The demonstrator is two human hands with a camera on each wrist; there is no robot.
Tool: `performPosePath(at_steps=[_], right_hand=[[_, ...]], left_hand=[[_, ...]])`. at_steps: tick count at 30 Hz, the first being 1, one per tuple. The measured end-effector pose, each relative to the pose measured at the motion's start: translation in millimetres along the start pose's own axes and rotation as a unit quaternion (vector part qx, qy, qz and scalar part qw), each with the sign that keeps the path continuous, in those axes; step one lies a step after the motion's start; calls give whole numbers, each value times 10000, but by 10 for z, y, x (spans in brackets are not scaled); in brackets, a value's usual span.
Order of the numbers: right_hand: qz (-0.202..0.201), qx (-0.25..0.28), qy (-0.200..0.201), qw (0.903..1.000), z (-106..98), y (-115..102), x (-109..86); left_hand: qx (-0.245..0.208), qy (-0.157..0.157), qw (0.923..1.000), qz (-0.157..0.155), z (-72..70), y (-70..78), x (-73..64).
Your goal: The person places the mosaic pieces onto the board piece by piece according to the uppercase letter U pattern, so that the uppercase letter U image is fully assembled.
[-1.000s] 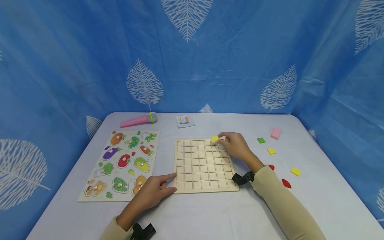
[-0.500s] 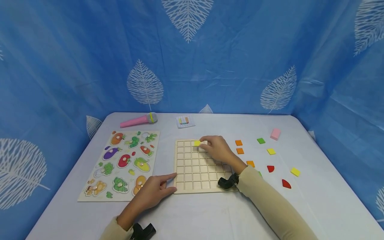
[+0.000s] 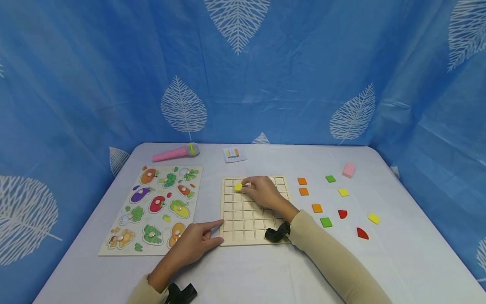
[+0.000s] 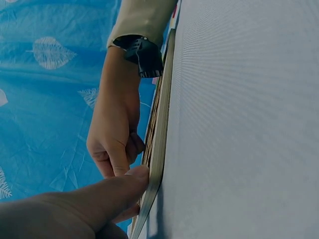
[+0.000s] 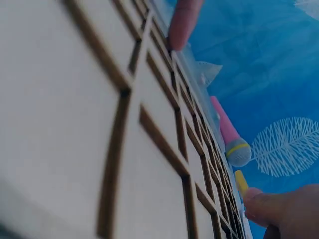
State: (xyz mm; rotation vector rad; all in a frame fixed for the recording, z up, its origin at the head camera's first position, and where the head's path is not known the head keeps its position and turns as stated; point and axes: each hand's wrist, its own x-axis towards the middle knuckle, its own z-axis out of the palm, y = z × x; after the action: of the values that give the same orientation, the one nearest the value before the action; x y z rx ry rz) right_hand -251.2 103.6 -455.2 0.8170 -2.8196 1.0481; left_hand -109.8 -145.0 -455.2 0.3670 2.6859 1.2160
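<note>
"Grid board [image 3: 243,215] flat before us; our left hand [image 3: 193,241], thumb and forefinger apart, braces its left edge."
"Our right hand [image 3: 263,193] pinches the yellow tile [image 3: 238,188] over the grid board's far left: let's square it before easing off."

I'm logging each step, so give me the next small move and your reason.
Probably lower the yellow tile into the gridded board: the right hand pinches it, apparently just above the grid's upper-left part, the visible squares there look unfilled, and the left hand touches the board's left edge, which may steady it.
</note>
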Motion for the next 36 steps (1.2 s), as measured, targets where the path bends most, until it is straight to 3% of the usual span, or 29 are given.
performPosePath(at_steps=[19, 36], right_hand=[[162, -407, 161, 9989, 101, -36, -6], [236, -128, 236, 9994, 79, -40, -25]], left_hand=[[-33, -34, 10000, -29, -9, 12, -3], [-160, -78, 9998, -17, -20, 16, -9]])
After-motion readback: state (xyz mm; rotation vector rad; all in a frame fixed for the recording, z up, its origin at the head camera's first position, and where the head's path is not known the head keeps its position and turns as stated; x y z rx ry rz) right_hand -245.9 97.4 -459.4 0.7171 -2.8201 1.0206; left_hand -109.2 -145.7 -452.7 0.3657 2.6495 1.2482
